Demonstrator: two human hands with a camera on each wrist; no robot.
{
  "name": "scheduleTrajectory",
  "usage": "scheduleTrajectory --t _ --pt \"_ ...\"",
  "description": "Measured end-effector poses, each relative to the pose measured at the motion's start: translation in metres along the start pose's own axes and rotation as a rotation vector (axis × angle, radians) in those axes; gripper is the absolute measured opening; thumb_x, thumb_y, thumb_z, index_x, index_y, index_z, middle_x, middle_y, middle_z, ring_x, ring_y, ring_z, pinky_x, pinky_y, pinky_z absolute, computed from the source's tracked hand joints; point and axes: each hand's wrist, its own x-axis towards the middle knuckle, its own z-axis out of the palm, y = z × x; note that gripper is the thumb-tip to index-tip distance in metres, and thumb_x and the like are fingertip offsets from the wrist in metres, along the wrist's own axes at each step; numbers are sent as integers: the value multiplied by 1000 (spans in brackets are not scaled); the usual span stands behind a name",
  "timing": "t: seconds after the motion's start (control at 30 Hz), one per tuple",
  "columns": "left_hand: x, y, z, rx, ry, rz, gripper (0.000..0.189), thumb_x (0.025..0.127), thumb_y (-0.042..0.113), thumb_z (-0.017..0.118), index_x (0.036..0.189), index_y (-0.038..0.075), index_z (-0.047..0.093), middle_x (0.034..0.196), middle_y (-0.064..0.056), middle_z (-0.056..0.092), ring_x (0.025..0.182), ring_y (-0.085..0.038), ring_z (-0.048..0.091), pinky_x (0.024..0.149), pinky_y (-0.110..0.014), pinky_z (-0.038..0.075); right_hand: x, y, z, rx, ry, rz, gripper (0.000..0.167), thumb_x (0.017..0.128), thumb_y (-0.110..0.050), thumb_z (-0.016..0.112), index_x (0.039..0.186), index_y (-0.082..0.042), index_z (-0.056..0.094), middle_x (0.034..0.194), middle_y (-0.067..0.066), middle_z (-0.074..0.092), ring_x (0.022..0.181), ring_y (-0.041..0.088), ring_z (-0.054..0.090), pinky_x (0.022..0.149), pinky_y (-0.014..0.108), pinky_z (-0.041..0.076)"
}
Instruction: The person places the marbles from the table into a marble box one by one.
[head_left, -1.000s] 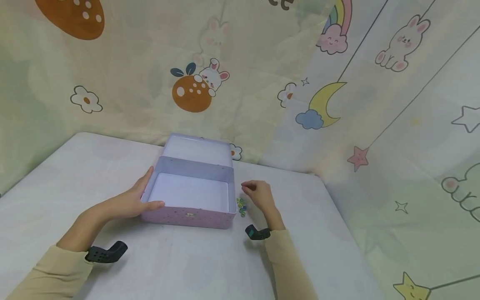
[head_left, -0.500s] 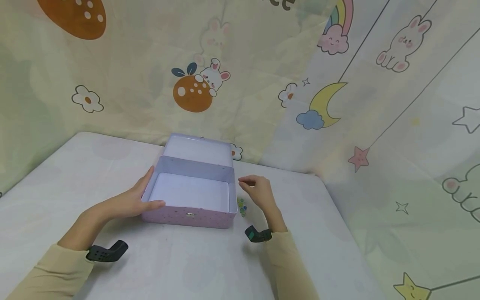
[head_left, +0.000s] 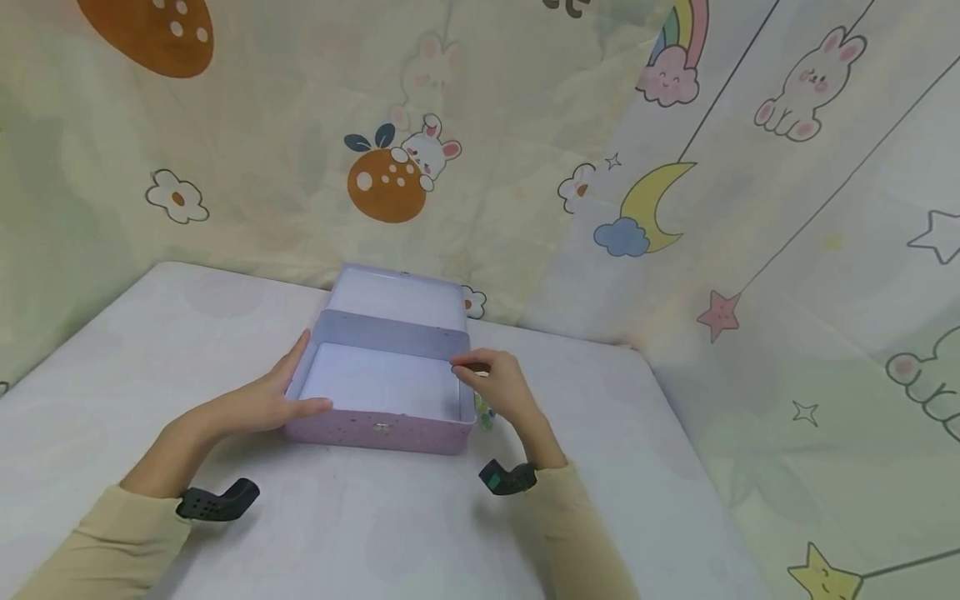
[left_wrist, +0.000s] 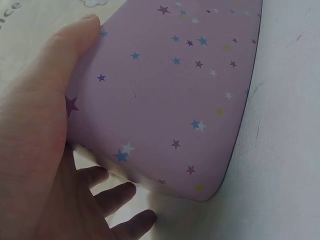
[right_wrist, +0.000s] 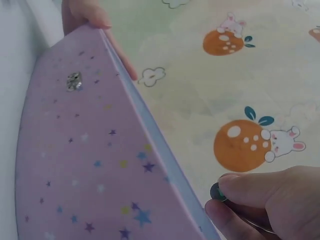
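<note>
A pink-lilac tin box (head_left: 420, 433) printed with small stars stands on the table, its lid (head_left: 397, 298) tipped back. My left hand (head_left: 258, 404) rests on its front left corner. The thumb lies along the front rim and the extended fingers along the left side. My right hand (head_left: 501, 385) is over the right rim, thumb and forefinger pinching a small dark green marble (right_wrist: 216, 192). Several green, yellow and blue marbles (head_left: 485, 413) lie on the table just right of the box, partly covered by my right hand and forearm.
The white-covered table (head_left: 360, 525) reaches back to a cloth backdrop (head_left: 510, 225) printed with rabbits, oranges and stars. A small metal clasp (right_wrist: 74, 81) sits on the box's front wall.
From beside the box my right hand has risen slightly and moved left, so its fingertips are now over the right rim with the marble. The left hand keeps its place.
</note>
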Motion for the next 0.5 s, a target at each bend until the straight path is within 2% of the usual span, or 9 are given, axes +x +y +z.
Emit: scheduleTrajectory --t 0.07,0.33,0.5 --pt "0 0 1 -6 1 -3 115 85 41 66 148 15 -26 156 -24 -17 142 -51 -5 105 -73 7 2 0 4 -5 -31 -8 21 90 -18 65 107 -7 72 104 2 71 97 17 65 78 27 55" --pt "-1 0 1 -10 8 -10 113 86 43 65 147 17 -27 157 -21 -18 143 -48 -6 106 -72 6 17 -4 4 -154 -132 -64 21 91 -17 64 107 -8 72 100 1 71 93 14 66 76 27 55" --pt "1 -1 2 -19 7 -2 113 86 41 65 148 15 -26 156 -21 -18 142 -48 -7 106 -72 6 32 -7 3 -221 -306 -88 20 91 -18 65 106 -9 73 100 -1 72 89 9 63 77 22 53"
